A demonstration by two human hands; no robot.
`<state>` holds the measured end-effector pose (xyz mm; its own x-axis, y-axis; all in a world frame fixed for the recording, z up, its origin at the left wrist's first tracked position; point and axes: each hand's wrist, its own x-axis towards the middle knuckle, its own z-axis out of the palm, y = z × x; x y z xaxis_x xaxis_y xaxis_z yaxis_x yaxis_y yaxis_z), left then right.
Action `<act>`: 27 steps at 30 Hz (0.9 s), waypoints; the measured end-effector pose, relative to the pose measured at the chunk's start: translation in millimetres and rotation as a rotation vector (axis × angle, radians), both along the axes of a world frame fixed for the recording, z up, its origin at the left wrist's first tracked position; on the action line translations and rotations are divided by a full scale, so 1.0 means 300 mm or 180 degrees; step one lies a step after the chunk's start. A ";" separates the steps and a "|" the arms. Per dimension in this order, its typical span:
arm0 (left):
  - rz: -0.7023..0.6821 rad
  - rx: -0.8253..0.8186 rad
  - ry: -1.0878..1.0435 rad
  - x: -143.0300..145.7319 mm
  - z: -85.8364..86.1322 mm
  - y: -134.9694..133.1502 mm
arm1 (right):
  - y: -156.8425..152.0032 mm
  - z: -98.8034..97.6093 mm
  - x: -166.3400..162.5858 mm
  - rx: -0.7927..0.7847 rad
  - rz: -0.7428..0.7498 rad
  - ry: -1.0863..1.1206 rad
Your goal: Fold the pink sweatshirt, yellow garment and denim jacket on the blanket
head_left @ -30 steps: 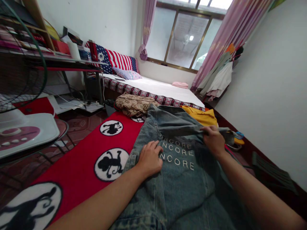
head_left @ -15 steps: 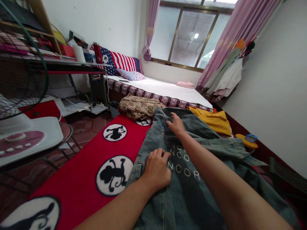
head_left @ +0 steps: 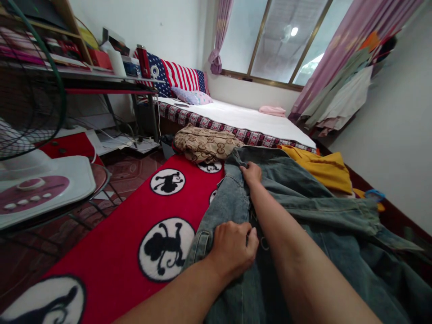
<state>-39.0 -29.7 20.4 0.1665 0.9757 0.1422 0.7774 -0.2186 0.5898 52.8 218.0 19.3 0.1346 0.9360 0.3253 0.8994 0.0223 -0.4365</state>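
Note:
A faded blue-green denim jacket (head_left: 229,202) lies spread on a red blanket, with pale lettering on its dark middle part mostly covered by my arm. My left hand (head_left: 232,247) rests on the folded sleeve near its cuff, fingers curled into the cloth and their tips hidden. Farther up, by the shoulder seam, my right hand (head_left: 252,173) pinches the denim between thumb and fingers. The other sleeve (head_left: 337,209) stretches out to the right.
The red blanket (head_left: 118,252) has white circles with black monkey figures. Beyond the jacket lie a brown patterned cloth (head_left: 205,141) and yellow garment (head_left: 317,168). A fan (head_left: 37,180) stands left, near a cluttered desk (head_left: 111,85). A white-topped bed (head_left: 232,117) sits behind.
My right hand went from stretched fingers above the jacket to pinching it near the shoulder. The sleeve part now lies over more of the lettering. The view has shifted slightly.

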 end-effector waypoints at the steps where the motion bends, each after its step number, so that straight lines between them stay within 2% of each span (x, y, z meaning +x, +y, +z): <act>1: 0.0010 0.0012 0.0036 0.000 0.000 0.003 | 0.002 -0.011 -0.004 -0.0095 0.0047 -0.0055; 5: 0.0038 0.0072 0.0076 -0.003 0.001 0.008 | -0.029 -0.012 -0.004 -0.0201 0.0352 -0.0242; 10: 0.0022 0.0120 -0.0081 -0.008 -0.002 0.002 | -0.200 -0.027 0.055 -0.0007 0.0958 -0.0398; 13: 0.0031 0.0197 -0.0567 -0.018 -0.009 0.010 | -0.345 -0.063 0.113 0.0063 0.1441 -0.0576; 16: -0.0048 0.0118 -0.1491 -0.036 -0.019 0.037 | -0.512 -0.080 0.173 -0.0033 0.1816 -0.0629; 18: -0.0061 -0.0052 -0.2210 -0.048 -0.027 0.060 | -0.637 -0.060 0.205 -0.0038 0.2120 -0.0482; 21: -0.0038 -0.0346 -0.3018 -0.063 -0.036 0.088 | -0.834 0.020 0.233 -0.0133 0.2838 -0.0381; 24: -0.0166 -0.0587 -0.3348 -0.075 -0.035 0.101 | -1.009 0.105 0.230 -0.0524 0.3604 -0.0688; 27: -0.0462 -0.0960 -0.3303 -0.099 -0.020 0.106 | -1.122 0.134 0.201 -0.0818 0.3985 -0.0918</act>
<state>-68.7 2.2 14.3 0.2198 0.9748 0.0381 -0.1517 -0.0044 0.9884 113.1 -118.6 59.6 -0.9101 0.4143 -0.0094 0.3911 0.8513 -0.3498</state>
